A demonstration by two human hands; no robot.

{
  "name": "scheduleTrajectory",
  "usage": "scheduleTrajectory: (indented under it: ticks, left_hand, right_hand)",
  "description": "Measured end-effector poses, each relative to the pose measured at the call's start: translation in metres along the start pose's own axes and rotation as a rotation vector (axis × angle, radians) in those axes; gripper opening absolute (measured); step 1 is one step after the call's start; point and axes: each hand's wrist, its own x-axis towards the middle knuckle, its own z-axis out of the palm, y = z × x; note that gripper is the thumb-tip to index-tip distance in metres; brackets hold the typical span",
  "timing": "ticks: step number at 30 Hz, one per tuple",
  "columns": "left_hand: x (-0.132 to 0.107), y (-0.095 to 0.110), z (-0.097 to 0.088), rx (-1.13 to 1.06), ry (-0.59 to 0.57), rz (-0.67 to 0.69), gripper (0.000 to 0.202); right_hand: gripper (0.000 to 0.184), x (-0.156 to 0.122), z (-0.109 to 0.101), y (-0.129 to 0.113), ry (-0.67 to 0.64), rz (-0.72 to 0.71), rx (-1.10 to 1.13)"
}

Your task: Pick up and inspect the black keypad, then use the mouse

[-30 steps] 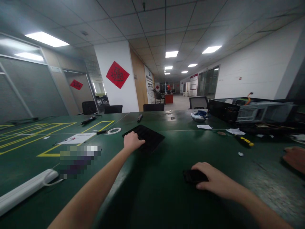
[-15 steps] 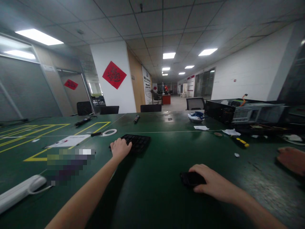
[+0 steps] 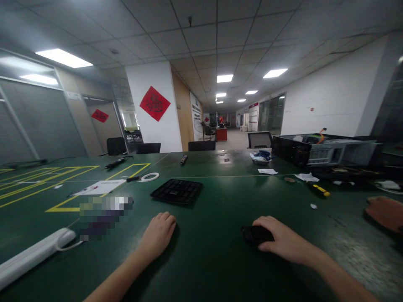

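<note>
A flat black plate with a ribbed grid (image 3: 176, 191) lies on the green tabletop (image 3: 208, 260), ahead of my left hand. My left hand (image 3: 159, 235) rests low over the table with its fingers curled and close together; it is apart from the plate, and nothing shows in it. On the right, my right hand (image 3: 280, 240) grips a small black oblong object (image 3: 252, 234) from its right end, thumb on the near side and fingers over the far side. The object sits at the table surface; its exact kind I cannot make out.
A white power strip (image 3: 37, 256) and a blurred-out item (image 3: 105, 218) lie on the left, with a paper sheet (image 3: 100, 187) and cable ring (image 3: 150, 177) beyond. An opened computer case (image 3: 324, 151), a bowl (image 3: 260, 159), a yellow-black tool (image 3: 321, 191) and a brown object (image 3: 384, 213) are right.
My left hand has let go of the black ribbed plate and drawn back toward me. My right hand stays on the black object. The view has tilted slightly.
</note>
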Motion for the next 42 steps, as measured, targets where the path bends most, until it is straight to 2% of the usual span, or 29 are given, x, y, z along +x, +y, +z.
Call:
scheduleTrajectory:
  ticks: [3, 5, 8, 10, 12, 14, 15, 17, 20, 23, 25, 26, 28, 30, 32, 35, 38, 40, 42]
  left_hand:
    - [0.0, -0.005, 0.003, -0.013, 0.145, 0.024, 0.022]
    - [-0.002, -0.006, 0.002, -0.005, 0.255, 0.056, 0.019]
    - [-0.01, 0.008, -0.01, -0.025, 0.315, 0.186, 0.018]
    - [-0.017, 0.029, -0.023, -0.088, 0.246, 0.305, 0.019]
    - [-0.025, 0.055, -0.036, -0.175, 0.085, 0.429, 0.02]
    - [-0.032, 0.077, -0.042, -0.244, -0.073, 0.589, 0.02]
    - [-0.035, 0.085, -0.042, -0.27, -0.136, 0.667, 0.026]
    - [-0.038, 0.093, -0.039, -0.308, -0.228, 0.768, 0.041]
    - [-0.04, 0.094, -0.037, -0.343, -0.323, 0.778, 0.047]
    - [-0.041, 0.094, -0.045, -0.34, -0.372, 0.792, 0.05]
    - [-0.04, 0.092, -0.051, -0.305, -0.331, 0.733, 0.05]
    - [-0.038, 0.089, -0.051, -0.276, -0.278, 0.655, 0.046]
    - [-0.032, 0.076, -0.048, -0.188, -0.135, 0.404, 0.038]
    - [-0.022, 0.054, -0.04, -0.063, -0.009, 0.129, 0.034]
    - [-0.013, 0.03, -0.028, 0.069, 0.037, -0.058, 0.036]
    - [-0.004, 0.004, -0.013, 0.132, -0.062, -0.123, 0.032]
    - [-0.003, -0.003, -0.003, 0.027, -0.162, -0.089, 0.024]
    - [-0.004, -0.003, -0.001, -0.105, -0.126, -0.082, 0.021]
    - [-0.002, -0.006, -0.003, -0.352, -0.044, -0.16, 0.017]
  right_hand:
    - [0.041, 0.003, -0.009, 0.019, 0.102, 0.043, -0.041]
    - [0.043, 0.006, -0.017, 0.041, 0.218, 0.128, -0.115]
    - [0.045, 0.007, -0.028, 0.078, 0.37, 0.292, -0.299]
    - [0.046, 0.007, -0.032, 0.1, 0.404, 0.409, -0.398]
    - [0.049, 0.007, -0.032, 0.115, 0.398, 0.498, -0.452]
    - [0.053, 0.008, -0.03, 0.123, 0.414, 0.524, -0.518]
    - [0.055, 0.009, -0.029, 0.125, 0.44, 0.517, -0.561]
    - [0.061, 0.01, -0.026, 0.127, 0.497, 0.5, -0.644]
    - [0.065, 0.011, -0.022, 0.125, 0.513, 0.505, -0.694]
    - [0.063, 0.011, -0.021, 0.124, 0.473, 0.518, -0.659]
    - [0.062, 0.01, -0.021, 0.124, 0.439, 0.522, -0.61]
    - [0.063, 0.01, -0.022, 0.125, 0.422, 0.522, -0.588]
    - [0.064, 0.01, -0.024, 0.126, 0.401, 0.522, -0.561]
    - [0.065, 0.011, -0.025, 0.128, 0.397, 0.523, -0.545]
    - [0.065, 0.011, -0.024, 0.129, 0.409, 0.522, -0.536]
    - [0.064, 0.011, -0.024, 0.129, 0.429, 0.512, -0.527]
    - [0.062, 0.011, -0.024, 0.125, 0.409, 0.526, -0.512]
    - [0.062, 0.01, -0.024, 0.121, 0.391, 0.544, -0.515]
    - [0.062, 0.011, -0.024, 0.12, 0.389, 0.554, -0.521]
